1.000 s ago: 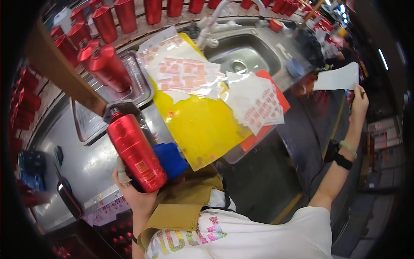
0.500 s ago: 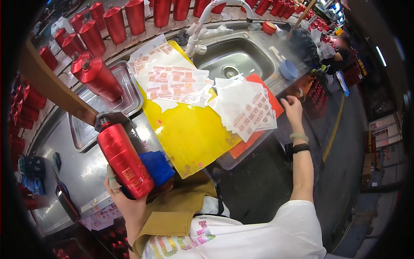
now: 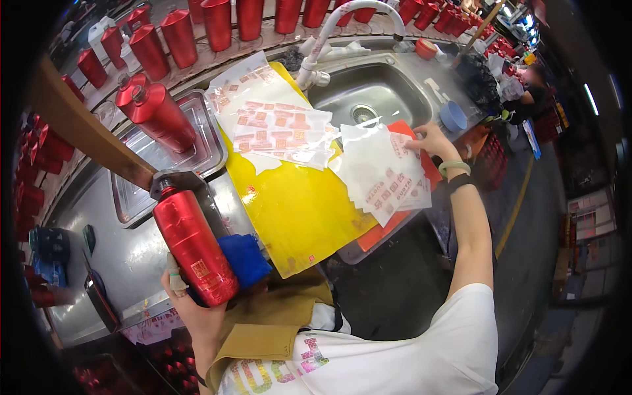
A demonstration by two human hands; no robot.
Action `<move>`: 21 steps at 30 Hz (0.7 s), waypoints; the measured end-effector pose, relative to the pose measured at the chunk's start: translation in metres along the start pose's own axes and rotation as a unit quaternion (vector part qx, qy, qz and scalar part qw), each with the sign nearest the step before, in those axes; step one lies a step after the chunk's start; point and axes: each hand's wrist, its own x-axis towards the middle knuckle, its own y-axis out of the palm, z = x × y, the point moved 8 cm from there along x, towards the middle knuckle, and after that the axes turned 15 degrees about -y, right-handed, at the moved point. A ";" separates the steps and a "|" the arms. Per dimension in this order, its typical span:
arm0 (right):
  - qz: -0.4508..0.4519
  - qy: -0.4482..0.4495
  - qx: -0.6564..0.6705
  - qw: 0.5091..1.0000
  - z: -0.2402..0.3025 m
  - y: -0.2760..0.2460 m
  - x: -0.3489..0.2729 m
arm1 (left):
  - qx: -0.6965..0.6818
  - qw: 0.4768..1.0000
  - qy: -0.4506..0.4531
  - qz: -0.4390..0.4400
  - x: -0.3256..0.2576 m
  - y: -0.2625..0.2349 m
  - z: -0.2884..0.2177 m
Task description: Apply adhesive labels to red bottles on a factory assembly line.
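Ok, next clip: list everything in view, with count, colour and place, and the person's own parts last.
red bottle: one, red with dark cap, held upright at lower left.
blue cloth: one, blue, beside the held bottle.
yellow board: one, yellow, across the steel counter.
sticker sheets: a white stack with red print, on the board's right end.
clear label sheets: several, on the board's far end.
steel tray: one, holding a lying red bottle.
sink: one, steel, with white tap.
red cups: many, along the back ledge.
blue bowl: one, right of sink.
left hand: grips the bottle.
right hand: on the sticker stack.
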 end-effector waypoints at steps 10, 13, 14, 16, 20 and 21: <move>-0.114 0.088 -0.005 0.990 0.000 -0.016 0.024 | -0.040 0.999 -0.013 -0.003 0.005 0.001 -0.001; -0.141 0.013 -0.013 0.990 0.064 -0.025 0.052 | -0.042 0.999 -0.025 0.003 0.006 -0.002 -0.004; -0.152 -0.035 -0.013 0.988 0.092 -0.024 0.064 | -0.037 0.999 -0.028 0.006 0.005 -0.003 -0.004; -0.118 -0.075 0.001 0.990 0.138 -0.011 0.085 | -0.035 0.999 -0.037 0.009 0.003 -0.004 -0.005; -0.005 -0.116 -0.008 0.993 0.149 0.055 0.137 | -0.025 0.999 -0.030 -0.002 0.001 -0.008 -0.003; 0.033 -0.062 -0.052 0.996 0.152 0.073 0.143 | -0.020 0.999 -0.024 0.003 0.001 -0.009 -0.004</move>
